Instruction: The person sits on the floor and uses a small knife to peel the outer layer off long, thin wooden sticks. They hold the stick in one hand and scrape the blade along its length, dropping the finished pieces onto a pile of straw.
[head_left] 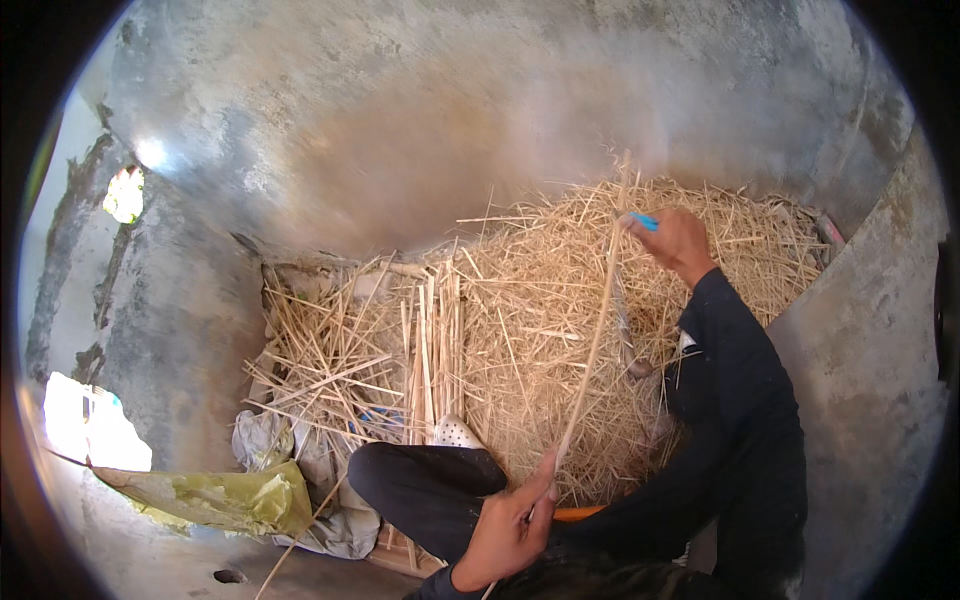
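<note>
A long, thin pale strip (590, 370), apparently bamboo, slants up and away across the middle. Its near end is pinched by the thumb and fingers of my left hand (513, 527), low in the view. My right hand (675, 245) is closed near the strip's far part. Out of its fingers shows a small blue object (645, 221), possibly a tool handle, close against the strip; whether it has a blade I cannot tell. Under the strip spreads a thick heap of straw-like shavings (530, 310).
Left of the heap lie a bundle of straight pale strips (433, 345) and a loose pile of sticks (330, 350). A light perforated shoe (455, 432) is beside my dark-clothed leg (425, 490). Yellow-green sheeting (230, 500) hangs at lower left. A concrete wall (400, 130) stands behind.
</note>
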